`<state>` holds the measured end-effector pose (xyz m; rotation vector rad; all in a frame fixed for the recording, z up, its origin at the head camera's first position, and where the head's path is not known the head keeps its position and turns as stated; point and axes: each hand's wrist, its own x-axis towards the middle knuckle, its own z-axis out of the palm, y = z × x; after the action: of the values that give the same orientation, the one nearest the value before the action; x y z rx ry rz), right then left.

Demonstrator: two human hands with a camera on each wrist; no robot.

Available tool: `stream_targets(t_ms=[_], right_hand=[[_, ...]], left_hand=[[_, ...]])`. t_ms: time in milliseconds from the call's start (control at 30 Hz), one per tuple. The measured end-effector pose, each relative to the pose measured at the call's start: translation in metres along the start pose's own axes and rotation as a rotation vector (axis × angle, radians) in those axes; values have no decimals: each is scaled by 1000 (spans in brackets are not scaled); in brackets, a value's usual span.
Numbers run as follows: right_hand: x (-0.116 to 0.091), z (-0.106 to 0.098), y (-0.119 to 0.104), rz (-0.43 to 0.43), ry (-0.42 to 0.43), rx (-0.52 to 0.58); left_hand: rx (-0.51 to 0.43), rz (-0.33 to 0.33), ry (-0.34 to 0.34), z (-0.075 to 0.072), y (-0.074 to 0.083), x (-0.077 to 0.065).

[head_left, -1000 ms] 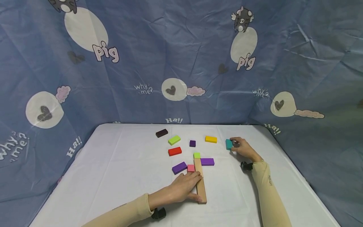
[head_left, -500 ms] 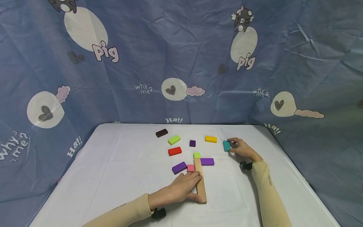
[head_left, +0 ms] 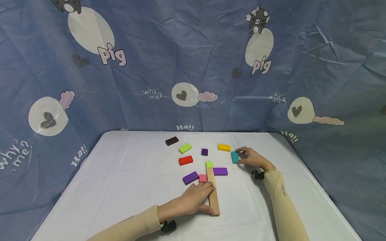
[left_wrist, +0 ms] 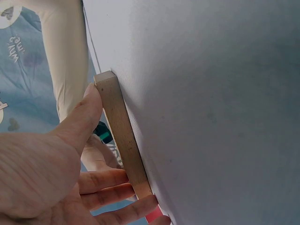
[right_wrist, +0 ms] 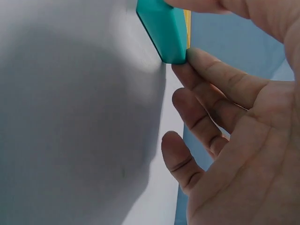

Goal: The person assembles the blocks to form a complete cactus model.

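My left hand (head_left: 196,199) rests on a line of plain wooden blocks (head_left: 214,202); its fairly straight fingers and spread thumb touch the wood, also visible in the left wrist view. A small green cube (head_left: 209,164) sits at the far end of this line. Against its left side is a pink block (head_left: 202,178), and a purple block (head_left: 220,171) lies against its right. Farther right, my right hand (head_left: 253,158) pinches a teal block (head_left: 235,157) between thumb and fingers. The right wrist view shows the teal block (right_wrist: 164,33) low over or on the cloth; contact is unclear.
Loose blocks lie on the white cloth: violet (head_left: 191,178), red (head_left: 185,160), lime green (head_left: 185,148), dark brown (head_left: 172,141), dark purple (head_left: 204,152) and yellow (head_left: 224,147). A blue printed curtain (head_left: 193,67) hangs behind the table.
The right hand has moved left and slightly nearer with the teal block, which is now just in front of the yellow block's right end. The left hand has stayed in place.
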<state>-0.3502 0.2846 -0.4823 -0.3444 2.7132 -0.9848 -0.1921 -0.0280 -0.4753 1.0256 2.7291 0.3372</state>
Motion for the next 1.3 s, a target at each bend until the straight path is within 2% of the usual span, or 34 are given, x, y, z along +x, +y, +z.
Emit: stream_targets(t_ms=[367,567,800,1300], right_hand=[[4,9,-12,-48,-23,-18],[6,13,-19,-51,-31,-8],[8,20,-25,-95,-52,-38],[7,22,-30,-94,-78,-45]], left_hand=[[11,28,20,1,-3,2],[16,24,16,1,-3,2],[12,19,15,3,-3,3],[16,12,17,2,-2,2]])
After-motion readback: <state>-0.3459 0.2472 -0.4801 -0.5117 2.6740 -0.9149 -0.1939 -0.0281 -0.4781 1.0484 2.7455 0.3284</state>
